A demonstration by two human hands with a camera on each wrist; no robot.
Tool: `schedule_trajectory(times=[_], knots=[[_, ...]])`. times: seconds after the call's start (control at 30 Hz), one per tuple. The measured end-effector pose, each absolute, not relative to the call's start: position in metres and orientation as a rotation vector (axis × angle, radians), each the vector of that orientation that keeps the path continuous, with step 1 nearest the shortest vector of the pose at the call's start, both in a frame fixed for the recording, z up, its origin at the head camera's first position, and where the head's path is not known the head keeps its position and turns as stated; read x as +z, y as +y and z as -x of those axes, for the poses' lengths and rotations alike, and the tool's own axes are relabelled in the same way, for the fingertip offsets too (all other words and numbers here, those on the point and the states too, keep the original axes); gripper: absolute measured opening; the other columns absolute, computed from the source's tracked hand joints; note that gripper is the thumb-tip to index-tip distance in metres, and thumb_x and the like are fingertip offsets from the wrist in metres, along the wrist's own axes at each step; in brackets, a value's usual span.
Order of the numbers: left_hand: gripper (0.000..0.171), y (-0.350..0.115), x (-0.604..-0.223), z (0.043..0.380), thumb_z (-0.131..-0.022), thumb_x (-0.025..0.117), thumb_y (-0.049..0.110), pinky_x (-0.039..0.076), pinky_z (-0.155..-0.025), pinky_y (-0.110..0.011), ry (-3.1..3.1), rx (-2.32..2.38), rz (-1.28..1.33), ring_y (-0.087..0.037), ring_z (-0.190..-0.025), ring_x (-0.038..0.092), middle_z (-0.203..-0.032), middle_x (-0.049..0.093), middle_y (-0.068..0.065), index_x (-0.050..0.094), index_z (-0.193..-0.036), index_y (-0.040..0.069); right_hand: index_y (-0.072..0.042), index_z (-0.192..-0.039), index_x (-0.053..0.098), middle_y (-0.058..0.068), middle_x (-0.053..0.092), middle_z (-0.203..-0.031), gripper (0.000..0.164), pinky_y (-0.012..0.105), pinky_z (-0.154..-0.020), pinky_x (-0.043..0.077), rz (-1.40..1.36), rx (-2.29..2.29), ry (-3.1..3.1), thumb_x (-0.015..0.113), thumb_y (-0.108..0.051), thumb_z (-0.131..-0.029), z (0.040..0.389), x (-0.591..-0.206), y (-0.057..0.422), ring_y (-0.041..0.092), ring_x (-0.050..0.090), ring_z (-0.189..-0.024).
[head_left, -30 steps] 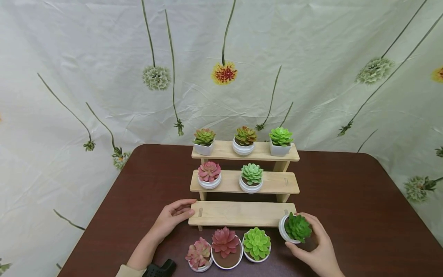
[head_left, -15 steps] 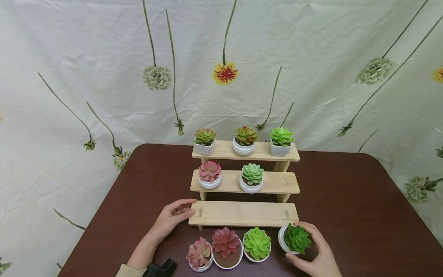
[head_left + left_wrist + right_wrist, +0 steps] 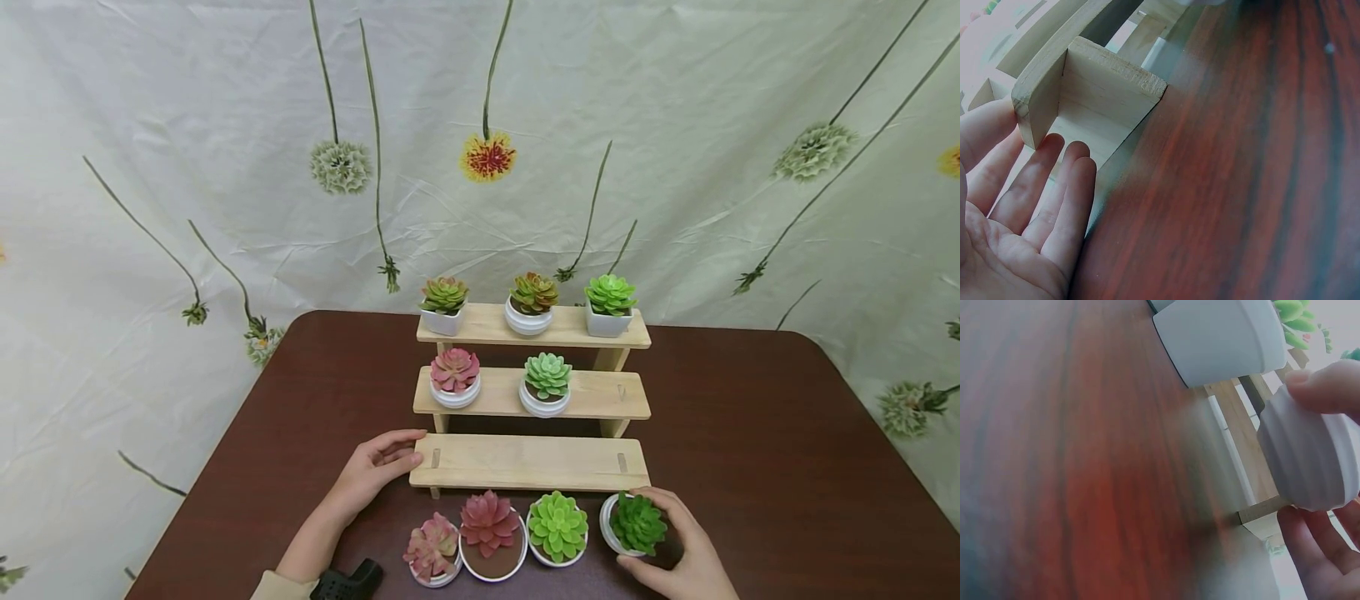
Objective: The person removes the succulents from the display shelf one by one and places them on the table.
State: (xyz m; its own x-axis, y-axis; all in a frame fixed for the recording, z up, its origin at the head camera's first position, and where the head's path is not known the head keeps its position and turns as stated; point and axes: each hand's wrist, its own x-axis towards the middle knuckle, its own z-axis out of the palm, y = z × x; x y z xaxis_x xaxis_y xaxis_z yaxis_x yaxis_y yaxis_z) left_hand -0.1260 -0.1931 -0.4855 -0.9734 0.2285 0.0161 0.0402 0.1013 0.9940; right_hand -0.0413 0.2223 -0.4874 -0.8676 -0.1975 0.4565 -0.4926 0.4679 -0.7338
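In the head view, my right hand (image 3: pixel 678 546) pinches a white round pot with a dark green succulent (image 3: pixel 637 525), thumb on the near side and fingers on the far side. The right wrist view shows its ribbed white pot (image 3: pixel 1307 453) tilted and raised above the table. My left hand (image 3: pixel 375 471) holds the left end of the lowest board of a three-tier wooden display stand (image 3: pixel 528 462). In the left wrist view, the thumb lies against that board's end (image 3: pixel 1041 103), the other fingers beside and under it.
In front of the stand sit a pale pink succulent (image 3: pixel 431 547), a dark red one (image 3: pixel 489 525) and a bright green one (image 3: pixel 557 527). Several potted succulents stand on the upper two tiers. Behind the brown table (image 3: pixel 750 417) hangs a flowered cloth (image 3: pixel 637 100).
My right hand has brought the dark green succulent from the lowest board's right end towards me and slightly left, beside the bright green one. The left hand stays at the stand.
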Motion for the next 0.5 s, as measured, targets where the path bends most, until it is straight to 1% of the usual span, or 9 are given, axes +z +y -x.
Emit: schedule_trajectory(times=[0.17,0.27,0.5], knots=[[0.037,-0.1932,-0.4854,0.126,-0.087,0.068,0.013,0.05,-0.081,-0.025,2.214,2.009,-0.291,-0.016,-0.101,0.061,-0.119,0.06,-0.015,0.06,-0.121,-0.001,-0.007,-0.123,0.054,0.005,0.052,-0.119,0.077,0.01,-0.083,0.037,-0.559,1.36,-2.463,0.09,-0.004,-0.055,0.0393,-0.4835,0.2204,0.0,0.05,-0.103],[0.037,-0.1935,-0.4855,0.1259,-0.087,0.067,0.013,0.05,-0.082,-0.025,2.216,2.008,-0.303,-0.016,-0.102,0.061,-0.12,0.059,-0.018,0.06,-0.121,-0.002,-0.005,-0.123,0.055,0.008,0.054,-0.118,0.078,0.009,-0.083,0.037,-0.562,1.365,-2.449,0.09,-0.003,-0.054,0.0392,-0.4843,0.2192,0.0,0.051,-0.102],[0.037,-0.1942,-0.4852,0.1257,-0.088,0.066,0.011,0.049,-0.082,-0.023,2.213,2.009,-0.331,-0.016,-0.102,0.061,-0.121,0.058,-0.022,0.059,-0.122,-0.003,0.007,-0.118,0.054,0.016,0.055,-0.112,0.08,0.008,-0.086,0.036,-0.704,1.376,-2.356,0.088,0.01,-0.046,0.0398,-0.4786,0.216,0.001,0.051,-0.103]])
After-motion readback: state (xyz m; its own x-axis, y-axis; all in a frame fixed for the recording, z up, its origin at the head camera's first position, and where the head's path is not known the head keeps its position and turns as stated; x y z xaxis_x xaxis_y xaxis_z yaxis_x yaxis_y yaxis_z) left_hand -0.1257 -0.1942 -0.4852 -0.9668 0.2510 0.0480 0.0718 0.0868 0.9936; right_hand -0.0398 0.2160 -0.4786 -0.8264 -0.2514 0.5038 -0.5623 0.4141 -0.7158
